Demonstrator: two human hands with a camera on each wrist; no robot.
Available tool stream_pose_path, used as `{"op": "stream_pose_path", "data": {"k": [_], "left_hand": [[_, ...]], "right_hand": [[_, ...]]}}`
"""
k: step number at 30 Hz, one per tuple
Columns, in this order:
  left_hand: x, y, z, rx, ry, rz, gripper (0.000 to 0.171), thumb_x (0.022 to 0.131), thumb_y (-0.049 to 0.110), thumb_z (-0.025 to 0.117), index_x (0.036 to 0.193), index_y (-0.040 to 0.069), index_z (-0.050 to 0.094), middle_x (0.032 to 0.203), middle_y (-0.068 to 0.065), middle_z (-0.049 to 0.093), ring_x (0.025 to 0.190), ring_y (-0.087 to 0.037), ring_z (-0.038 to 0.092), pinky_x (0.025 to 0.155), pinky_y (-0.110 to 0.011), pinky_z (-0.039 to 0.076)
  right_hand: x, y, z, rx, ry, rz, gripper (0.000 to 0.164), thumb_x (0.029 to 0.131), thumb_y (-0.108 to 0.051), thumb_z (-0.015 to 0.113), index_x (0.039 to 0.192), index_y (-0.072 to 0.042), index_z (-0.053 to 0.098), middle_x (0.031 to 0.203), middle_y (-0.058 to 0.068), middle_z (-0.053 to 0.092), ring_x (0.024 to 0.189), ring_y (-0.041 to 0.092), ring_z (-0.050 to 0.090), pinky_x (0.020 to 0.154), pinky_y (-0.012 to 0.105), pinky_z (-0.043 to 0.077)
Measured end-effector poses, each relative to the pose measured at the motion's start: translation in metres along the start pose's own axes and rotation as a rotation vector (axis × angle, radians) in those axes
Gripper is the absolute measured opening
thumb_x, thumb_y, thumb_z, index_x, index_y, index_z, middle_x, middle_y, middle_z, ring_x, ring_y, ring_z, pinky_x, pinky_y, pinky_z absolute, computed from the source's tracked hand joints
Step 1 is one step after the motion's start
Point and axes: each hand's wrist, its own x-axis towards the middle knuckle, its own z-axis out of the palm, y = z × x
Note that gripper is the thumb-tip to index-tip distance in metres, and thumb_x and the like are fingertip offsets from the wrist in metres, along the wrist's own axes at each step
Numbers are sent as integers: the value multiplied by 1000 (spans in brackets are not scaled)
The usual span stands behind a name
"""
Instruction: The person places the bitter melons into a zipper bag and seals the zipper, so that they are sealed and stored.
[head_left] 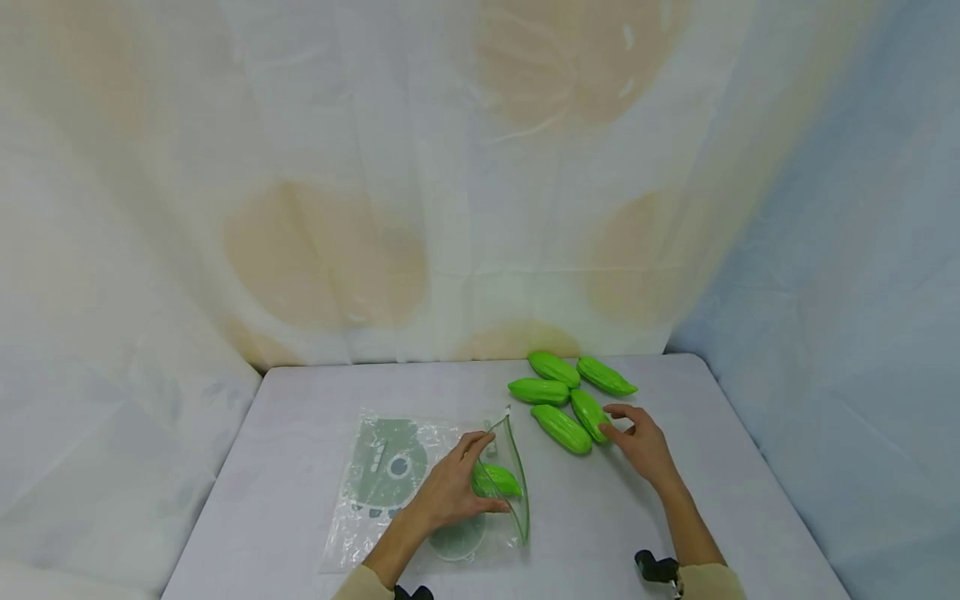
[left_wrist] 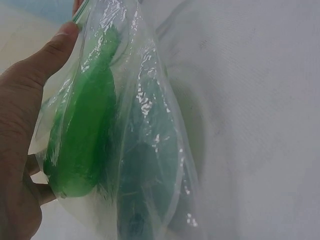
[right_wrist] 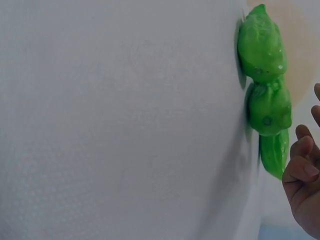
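Observation:
In the head view, my left hand (head_left: 447, 492) holds the mouth of a clear plastic zip bag (head_left: 525, 508), its thumb and fingers at the spread green-edged opening. Inside the bag lies one bright green ridged vegetable, like a bitter melon (head_left: 498, 481); through the film the left wrist view shows this melon (left_wrist: 85, 130) close to the palm. My right hand (head_left: 642, 442) reaches over the near end of another green melon (head_left: 588, 412), thumb and fingers apart. Whether they touch it is unclear. The right wrist view has this hand (right_wrist: 305, 175) only at its edge, beside green melons (right_wrist: 270, 110).
More green melons lie grouped at the back right: one melon (head_left: 561, 428) nearest me, another (head_left: 538, 391) behind it, and two by the far edge, a left one (head_left: 553, 368) and a right one (head_left: 606, 376). A white table (head_left: 262, 467) meets a patterned curtain (head_left: 450, 317) behind.

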Motion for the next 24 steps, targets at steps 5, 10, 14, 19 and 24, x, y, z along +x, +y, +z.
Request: {"op": "stream_pose_path", "data": {"k": [5, 10, 14, 19, 24], "left_hand": [[0, 0, 0, -18, -20, -24, 115, 68, 82, 68, 156, 17, 35, 153, 2, 38, 124, -25, 58, 95, -43, 53], [0, 0, 0, -26, -30, -31, 115, 68, 82, 68, 156, 17, 35, 154, 2, 37, 126, -25, 57, 97, -43, 53], [1, -1, 0, -18, -21, -16, 114, 69, 82, 69, 156, 16, 35, 153, 1, 38, 125, -27, 57, 95, -44, 53], [1, -1, 0, -10, -12, -2, 114, 69, 81, 68, 155, 15, 36, 153, -1, 38, 124, -28, 58, 95, -44, 53], [1, 0, 1, -10, -10, -2, 114, 69, 82, 68, 155, 15, 36, 153, 0, 38, 125, -27, 58, 95, -44, 53]], "right_hand": [[1, 5, 0, -3, -12, 31, 49, 94, -38, 71, 135, -14, 62, 134, 17, 56, 81, 23, 58, 64, 33, 51], [3, 10, 0, -2, -46, 64, 55, 94, -42, 71, 140, -15, 58, 137, 18, 54, 85, 24, 58, 67, 33, 52], [5, 15, 2, -14, -73, 92, 59, 93, -43, 71, 143, -16, 55, 139, 20, 53, 92, 26, 58, 71, 33, 51], [7, 22, 5, -45, -94, 108, 62, 93, -45, 70, 146, -18, 52, 140, 21, 54, 102, 30, 59, 74, 33, 51], [7, 23, 6, -32, -121, 122, 63, 93, -44, 70, 148, -20, 49, 142, 22, 53, 116, 38, 57, 80, 38, 55]]}}
